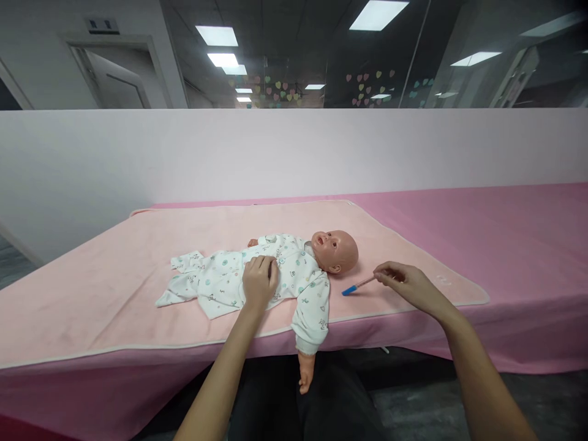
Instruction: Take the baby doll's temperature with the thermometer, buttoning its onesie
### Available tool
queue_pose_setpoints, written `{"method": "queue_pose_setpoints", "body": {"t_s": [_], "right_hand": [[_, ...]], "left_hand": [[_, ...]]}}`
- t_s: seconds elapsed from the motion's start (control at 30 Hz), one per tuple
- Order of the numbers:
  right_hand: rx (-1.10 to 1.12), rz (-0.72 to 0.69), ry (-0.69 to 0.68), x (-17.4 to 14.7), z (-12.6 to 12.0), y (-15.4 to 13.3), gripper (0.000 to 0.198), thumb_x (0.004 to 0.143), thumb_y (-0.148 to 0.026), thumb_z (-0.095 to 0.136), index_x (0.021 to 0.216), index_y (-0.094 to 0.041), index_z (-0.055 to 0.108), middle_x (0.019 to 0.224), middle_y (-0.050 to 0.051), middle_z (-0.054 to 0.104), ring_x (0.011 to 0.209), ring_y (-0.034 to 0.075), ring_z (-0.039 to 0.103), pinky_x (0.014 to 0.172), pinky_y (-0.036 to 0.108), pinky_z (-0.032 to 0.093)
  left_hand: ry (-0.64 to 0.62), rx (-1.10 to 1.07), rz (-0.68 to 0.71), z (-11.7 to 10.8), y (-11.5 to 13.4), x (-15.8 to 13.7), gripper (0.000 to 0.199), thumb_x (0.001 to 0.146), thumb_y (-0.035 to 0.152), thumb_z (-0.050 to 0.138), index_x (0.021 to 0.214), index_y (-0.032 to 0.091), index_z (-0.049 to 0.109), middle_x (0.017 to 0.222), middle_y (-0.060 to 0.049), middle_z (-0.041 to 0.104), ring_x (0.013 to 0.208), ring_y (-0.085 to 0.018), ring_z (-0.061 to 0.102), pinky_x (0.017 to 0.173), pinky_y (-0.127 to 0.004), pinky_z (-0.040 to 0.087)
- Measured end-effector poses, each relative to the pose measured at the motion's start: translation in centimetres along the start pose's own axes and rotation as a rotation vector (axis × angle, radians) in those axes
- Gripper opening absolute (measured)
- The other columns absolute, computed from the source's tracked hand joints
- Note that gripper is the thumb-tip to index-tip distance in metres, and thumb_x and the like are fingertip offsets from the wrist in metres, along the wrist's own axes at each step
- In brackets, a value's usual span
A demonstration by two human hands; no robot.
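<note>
A baby doll [335,248] lies on its back in white printed clothes [285,260], its head toward the right. My left hand [260,278] rests on the doll's belly with the fingers curled in; whatever they may hold is hidden. Between the thumb and fingertips of my right hand [407,283] is a thin stick with a blue end [350,290]. That blue end points left, just above or touching the blanket near the doll's head and shoulder; I cannot tell which. One arm of the doll [306,367] hangs over the table's front edge.
A peach blanket [138,275] with a pale border lies under the doll. Beneath it a pink cloth [505,245] covers the table and drops over its front edge. Behind stands a low white partition [294,153], with glass above it. My legs are under the table.
</note>
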State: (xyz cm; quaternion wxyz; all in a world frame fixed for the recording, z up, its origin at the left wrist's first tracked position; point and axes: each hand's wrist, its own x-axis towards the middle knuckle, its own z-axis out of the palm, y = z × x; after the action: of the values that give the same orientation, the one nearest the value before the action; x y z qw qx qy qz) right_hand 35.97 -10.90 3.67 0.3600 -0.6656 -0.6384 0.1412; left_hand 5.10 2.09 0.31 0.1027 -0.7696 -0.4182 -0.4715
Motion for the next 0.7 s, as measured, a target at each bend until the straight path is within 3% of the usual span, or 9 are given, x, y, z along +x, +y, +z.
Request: {"method": "queue_pose_setpoints", "body": {"t_s": [0.13,0.2,0.37,0.53,0.6,0.7], "right_hand": [[-0.022,-0.018,0.191,0.1,-0.7,-2.7,0.031,0.076,-0.049,0.054,0.079,-0.020,0.064,0.075,0.004,0.066,0.068,0.017,0.057,0.060,0.027,0.042],[-0.043,-0.031,0.211,0.1,0.0,-3.2,0.031,0.076,-0.048,0.053,0.076,-0.020,0.064,0.073,0.004,0.065,0.066,0.017,0.057,0.060,0.028,0.042],[-0.118,0.007,0.220,0.2,1.5,-2.1,0.031,0.080,-0.047,0.046,0.072,-0.020,0.061,0.064,0.002,0.062,0.060,0.016,0.056,0.054,0.026,0.039],[-0.371,0.139,0.211,-0.6,0.0,-0.5,0.036,0.077,-0.045,0.048,0.049,-0.021,0.047,0.046,0.000,0.049,0.045,0.015,0.045,0.045,0.025,0.027],[-0.252,0.139,0.110,-1.1,-0.7,-0.7,0.042,0.078,-0.046,0.046,0.045,-0.021,0.040,0.041,-0.001,0.042,0.042,0.013,0.040,0.044,0.026,0.026],[0.209,0.119,0.056,-1.7,-1.4,-2.0,0.048,0.081,-0.051,0.042,0.044,-0.022,0.029,0.040,-0.004,0.031,0.039,0.011,0.036,0.042,0.025,0.030]], "left_hand": [[0.001,-0.003,-0.004,-0.1,0.0,-0.2,0.018,0.085,0.022,0.041,0.081,0.020,0.058,0.079,-0.003,0.062,0.075,-0.018,0.052,0.072,-0.032,0.037],[0.001,-0.003,-0.003,-0.1,0.0,-0.2,0.018,0.085,0.022,0.041,0.082,0.020,0.059,0.080,-0.004,0.062,0.076,-0.018,0.052,0.072,-0.032,0.037],[0.001,0.001,-0.008,-0.1,0.0,-0.3,0.017,0.085,0.022,0.042,0.081,0.020,0.058,0.080,-0.003,0.062,0.076,-0.017,0.052,0.072,-0.031,0.037],[0.011,0.002,-0.007,0.0,0.0,-0.2,0.016,0.085,0.021,0.042,0.081,0.019,0.058,0.078,-0.002,0.062,0.075,-0.017,0.051,0.071,-0.031,0.037],[0.011,0.001,-0.007,0.0,0.0,-0.2,0.016,0.085,0.021,0.042,0.081,0.019,0.058,0.079,-0.002,0.062,0.075,-0.017,0.051,0.071,-0.031,0.037],[0.005,-0.005,-0.012,0.0,0.0,-0.3,0.016,0.085,0.021,0.042,0.081,0.019,0.058,0.079,-0.002,0.062,0.075,-0.017,0.051,0.071,-0.031,0.037]]}}
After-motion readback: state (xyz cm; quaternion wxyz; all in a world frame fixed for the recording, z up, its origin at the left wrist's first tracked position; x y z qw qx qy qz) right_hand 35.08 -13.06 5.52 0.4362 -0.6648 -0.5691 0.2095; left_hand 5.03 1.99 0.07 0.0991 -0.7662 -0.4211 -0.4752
